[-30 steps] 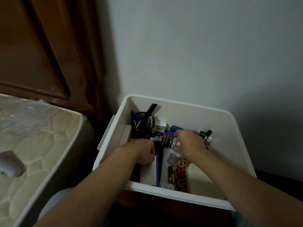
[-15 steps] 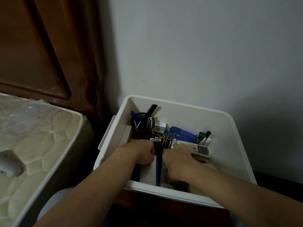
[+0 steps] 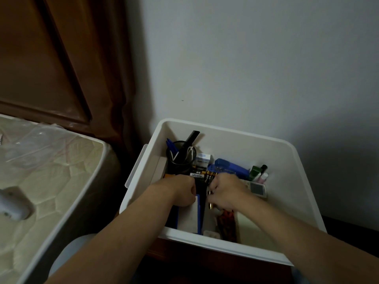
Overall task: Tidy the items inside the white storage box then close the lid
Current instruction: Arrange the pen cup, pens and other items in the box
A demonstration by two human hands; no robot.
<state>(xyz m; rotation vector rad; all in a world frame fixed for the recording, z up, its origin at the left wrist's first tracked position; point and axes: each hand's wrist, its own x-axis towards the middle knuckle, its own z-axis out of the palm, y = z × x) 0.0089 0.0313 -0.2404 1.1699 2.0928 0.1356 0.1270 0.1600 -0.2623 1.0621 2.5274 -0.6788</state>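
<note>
- A home bedroom, dimly lit.
- A quilted mattress [image 3: 47,181], partly under clear plastic, lies at the left.
- A dark wooden headboard [image 3: 51,64] stands behind it against a plain pale wall [image 3: 256,58].
- A white storage box [image 3: 295,181] of household odds and ends sits beside the bed.

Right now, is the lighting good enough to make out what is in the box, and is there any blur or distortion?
Head view: dim, with shadow over the wall's right side; the box interior is murky near the hands, though battery print stays readable; wide-angle bending curves the mattress edge; no obvious motion blur.
</note>
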